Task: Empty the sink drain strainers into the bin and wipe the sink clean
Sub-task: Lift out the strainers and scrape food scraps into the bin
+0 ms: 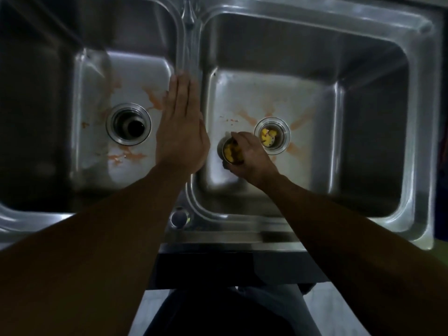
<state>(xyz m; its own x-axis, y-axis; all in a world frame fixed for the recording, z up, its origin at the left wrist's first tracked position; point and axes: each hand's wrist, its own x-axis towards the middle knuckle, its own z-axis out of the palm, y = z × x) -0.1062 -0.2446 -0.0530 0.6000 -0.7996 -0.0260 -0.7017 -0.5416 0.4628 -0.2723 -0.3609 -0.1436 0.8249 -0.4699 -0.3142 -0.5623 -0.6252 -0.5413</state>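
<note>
One view only: head cam, worn above the double sink [423, 73] & aimed almost straight down. Both basins [266, 93] were taken in, edges bent by the wide lens; the tap [188, 13] was clipped at top, the front rim [242, 232] caught low-centre. Forearms [97, 238] were seen reaching up from the bottom corners; left hand [180, 134] & right hand [252, 154], w/ a strainer [229, 151] gripped, were framed close, near centre.
</note>
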